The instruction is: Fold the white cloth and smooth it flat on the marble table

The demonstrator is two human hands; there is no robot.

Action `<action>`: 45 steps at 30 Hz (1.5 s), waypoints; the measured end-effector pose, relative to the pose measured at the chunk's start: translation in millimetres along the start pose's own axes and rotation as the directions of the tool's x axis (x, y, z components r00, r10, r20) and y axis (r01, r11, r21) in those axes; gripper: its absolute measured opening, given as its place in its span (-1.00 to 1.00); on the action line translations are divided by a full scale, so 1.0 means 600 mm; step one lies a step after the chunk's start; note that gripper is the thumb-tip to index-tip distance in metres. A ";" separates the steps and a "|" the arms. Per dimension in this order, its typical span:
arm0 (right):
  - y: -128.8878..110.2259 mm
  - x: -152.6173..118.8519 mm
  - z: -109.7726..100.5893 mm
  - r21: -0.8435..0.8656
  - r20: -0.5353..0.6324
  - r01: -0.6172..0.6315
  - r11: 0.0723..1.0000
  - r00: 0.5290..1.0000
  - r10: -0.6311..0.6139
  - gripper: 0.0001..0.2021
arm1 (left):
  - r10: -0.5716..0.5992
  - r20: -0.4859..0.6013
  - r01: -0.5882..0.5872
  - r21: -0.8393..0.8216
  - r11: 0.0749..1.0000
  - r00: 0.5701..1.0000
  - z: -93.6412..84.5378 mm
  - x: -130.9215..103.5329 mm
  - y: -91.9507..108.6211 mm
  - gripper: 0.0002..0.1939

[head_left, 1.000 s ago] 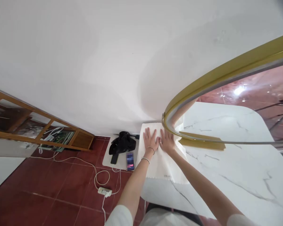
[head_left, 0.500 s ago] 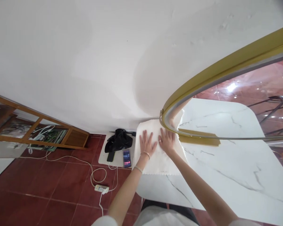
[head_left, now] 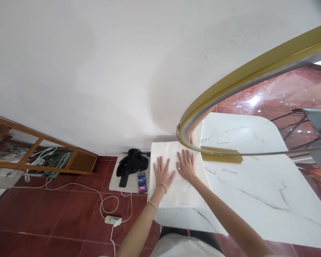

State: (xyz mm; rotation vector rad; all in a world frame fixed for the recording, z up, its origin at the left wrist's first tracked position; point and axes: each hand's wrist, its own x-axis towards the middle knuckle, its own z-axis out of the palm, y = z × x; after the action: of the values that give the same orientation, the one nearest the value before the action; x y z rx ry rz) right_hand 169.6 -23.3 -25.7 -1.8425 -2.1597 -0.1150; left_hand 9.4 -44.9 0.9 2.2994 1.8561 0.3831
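Soft white cloth [head_left: 182, 197], scalloped edge; left hand [head_left: 163, 174] and right hand [head_left: 186, 166] press it flat, fingers spread.

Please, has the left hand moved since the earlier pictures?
Yes. Judged against the wall, the left hand has moved a little away from it, toward the person's body; it lies spread on the white cloth.
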 end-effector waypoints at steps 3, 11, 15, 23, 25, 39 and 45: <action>0.010 0.063 0.018 0.006 0.024 -0.063 0.998 0.998 0.062 -0.41 | 0.003 -0.004 -0.003 -0.004 1.000 1.000 0.001 0.065 -0.007 -0.32; -0.003 0.098 0.022 0.059 0.008 -0.099 0.993 0.995 0.098 -0.55 | -0.018 -0.020 0.018 -0.018 1.000 1.000 0.002 0.106 -0.022 -0.45; -0.052 0.035 0.004 0.098 0.000 -0.018 0.995 1.000 0.019 -0.60 | -0.053 -0.034 0.054 0.015 0.998 0.998 -0.012 0.057 -0.035 -0.46; -0.141 -0.139 -0.057 0.145 0.044 0.212 0.967 0.975 -0.220 -0.37 | -0.183 -0.106 0.187 0.030 0.982 0.977 -0.021 -0.118 -0.053 -0.45; -0.142 -0.179 -0.075 0.164 0.071 0.227 0.960 0.968 -0.241 -0.31 | -0.164 -0.167 0.174 0.044 0.984 0.972 -0.015 -0.166 -0.039 -0.44; 0.125 -0.334 -0.115 -0.062 -0.051 -0.114 0.992 0.992 0.111 -0.34 | 0.195 -0.077 -0.201 -0.076 0.977 0.978 0.105 -0.127 0.254 -0.31; 0.187 -0.362 -0.119 -0.115 -0.117 -0.208 0.971 0.974 0.194 -0.33 | 0.317 -0.041 -0.319 -0.175 0.932 0.948 0.118 -0.110 0.317 -0.30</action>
State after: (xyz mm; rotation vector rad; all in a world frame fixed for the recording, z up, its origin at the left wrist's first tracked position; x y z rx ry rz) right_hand 320.3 -228.8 -32.6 -2.0651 -1.9228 -0.3046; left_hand 195.4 -147.8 -19.3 2.4731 1.3839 0.5815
